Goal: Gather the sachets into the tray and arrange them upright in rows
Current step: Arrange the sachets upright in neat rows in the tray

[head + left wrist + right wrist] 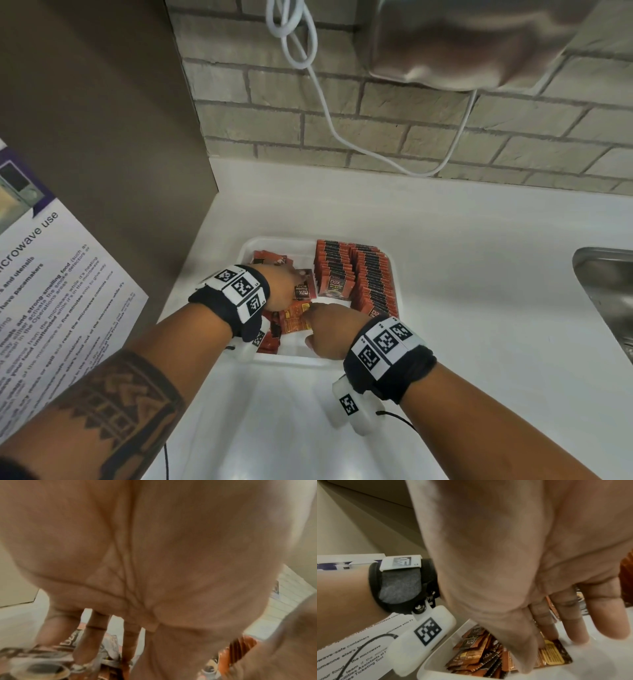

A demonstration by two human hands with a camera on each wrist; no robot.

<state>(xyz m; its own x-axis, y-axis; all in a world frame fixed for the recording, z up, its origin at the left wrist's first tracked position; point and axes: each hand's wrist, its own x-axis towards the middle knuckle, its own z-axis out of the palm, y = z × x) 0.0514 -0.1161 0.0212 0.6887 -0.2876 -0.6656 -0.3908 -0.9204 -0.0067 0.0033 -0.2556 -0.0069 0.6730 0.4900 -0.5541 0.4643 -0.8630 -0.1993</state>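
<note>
Mostly, left hand (pixel 281 287) hides loose sachets (pixel 294 317) in the tray (pixel 294 356).

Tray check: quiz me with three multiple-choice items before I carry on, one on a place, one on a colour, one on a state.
1. Where in the tray do the upright sachet rows stand?
A. right side
B. left side
C. near edge

2. The cable on the brick wall is:
A. black
B. white
C. red

3. The sachets under the left hand are:
A. upright in a row
B. a loose jumble
C. outside the tray

Answers: 1 A, the head view shows the rows along the right wall. 2 B, it hangs white against the bricks. 3 B, they lie overlapped at mixed angles while the right hand touches one.
</note>
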